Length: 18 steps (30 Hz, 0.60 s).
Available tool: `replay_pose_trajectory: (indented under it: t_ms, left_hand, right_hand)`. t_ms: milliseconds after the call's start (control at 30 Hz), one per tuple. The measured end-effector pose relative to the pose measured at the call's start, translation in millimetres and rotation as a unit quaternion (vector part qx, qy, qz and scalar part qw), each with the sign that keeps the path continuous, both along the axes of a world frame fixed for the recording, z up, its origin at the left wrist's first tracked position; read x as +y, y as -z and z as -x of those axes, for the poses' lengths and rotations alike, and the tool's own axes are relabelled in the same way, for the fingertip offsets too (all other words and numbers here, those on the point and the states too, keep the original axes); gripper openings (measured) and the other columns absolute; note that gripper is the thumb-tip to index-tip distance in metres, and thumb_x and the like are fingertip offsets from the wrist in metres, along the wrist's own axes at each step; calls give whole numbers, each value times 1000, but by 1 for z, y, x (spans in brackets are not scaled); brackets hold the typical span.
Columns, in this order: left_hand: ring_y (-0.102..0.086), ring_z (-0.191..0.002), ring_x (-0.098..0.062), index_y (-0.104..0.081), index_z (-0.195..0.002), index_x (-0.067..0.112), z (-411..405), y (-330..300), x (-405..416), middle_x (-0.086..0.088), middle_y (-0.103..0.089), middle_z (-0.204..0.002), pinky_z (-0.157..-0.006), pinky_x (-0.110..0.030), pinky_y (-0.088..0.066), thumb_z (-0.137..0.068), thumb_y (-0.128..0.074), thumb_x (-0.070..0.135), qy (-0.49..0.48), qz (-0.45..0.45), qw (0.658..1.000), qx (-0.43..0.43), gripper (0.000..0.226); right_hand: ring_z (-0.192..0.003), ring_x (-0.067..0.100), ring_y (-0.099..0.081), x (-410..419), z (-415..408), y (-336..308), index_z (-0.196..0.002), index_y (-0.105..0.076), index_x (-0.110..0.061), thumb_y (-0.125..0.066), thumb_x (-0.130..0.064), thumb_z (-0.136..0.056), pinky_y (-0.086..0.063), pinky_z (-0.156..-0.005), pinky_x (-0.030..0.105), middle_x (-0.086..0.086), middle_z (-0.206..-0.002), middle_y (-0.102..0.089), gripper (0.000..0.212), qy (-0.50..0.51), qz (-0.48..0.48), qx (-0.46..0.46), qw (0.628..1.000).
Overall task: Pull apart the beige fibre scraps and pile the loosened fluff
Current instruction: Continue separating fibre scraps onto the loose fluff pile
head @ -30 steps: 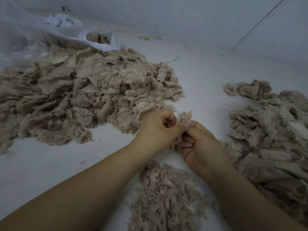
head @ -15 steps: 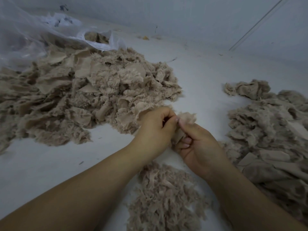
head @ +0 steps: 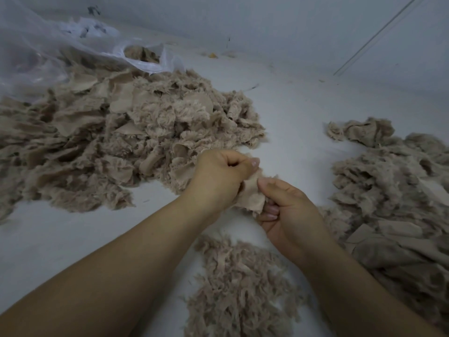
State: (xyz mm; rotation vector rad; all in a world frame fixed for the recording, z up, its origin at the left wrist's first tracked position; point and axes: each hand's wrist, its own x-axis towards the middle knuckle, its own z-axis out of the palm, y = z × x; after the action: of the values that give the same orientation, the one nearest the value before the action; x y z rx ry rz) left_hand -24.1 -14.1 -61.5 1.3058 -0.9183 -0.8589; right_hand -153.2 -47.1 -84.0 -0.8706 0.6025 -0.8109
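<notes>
Between my two hands is a small beige fibre scrap (head: 251, 194), held above the white surface. My left hand (head: 222, 175) pinches its upper edge with thumb and curled fingers. My right hand (head: 286, 215) grips its lower right side, thumb on top and fingers curled under. Below my hands lies a small pile of loosened fluff (head: 239, 285). A big heap of beige scraps (head: 116, 139) spreads across the left, and another heap of scraps (head: 393, 198) fills the right.
A clear plastic bag (head: 60, 52) with more scraps inside lies at the back left, partly over the left heap. The white surface (head: 296, 110) runs between the two heaps to a pale wall at the back.
My hands have drawn slightly apart; the left thumb has risen and the right hand has dropped lower on the scrap, showing more of its flat backing.
</notes>
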Motion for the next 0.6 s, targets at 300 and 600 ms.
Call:
replay_pose_trajectory:
  t_ms: [300, 600]
  left_hand:
    - [-49, -34, -21, -63, -72, 1, -13, -2, 18, -15, -64, -59, -33, -20, -32, -84, -70, 42, 200, -111, 971, -76, 44]
    - [-44, -31, -14, -60, -82, -15, -33, -6, 19, -13, -56, -51, -33, -17, -31, -89, -63, 3, 268, -159, 946, -93, 20]
  right_hand:
    - [-40, 4, -28, -9, 5, 6, -65, -53, -12, -51, -15, -98, -27, -37, 15, -4, -50, -37, 33, 82, -88, -53, 991]
    - [-38, 4, -25, -9, 4, 5, -63, -44, -14, -57, -9, -95, -24, -36, 17, -5, -51, -33, 35, 135, -145, -79, 977]
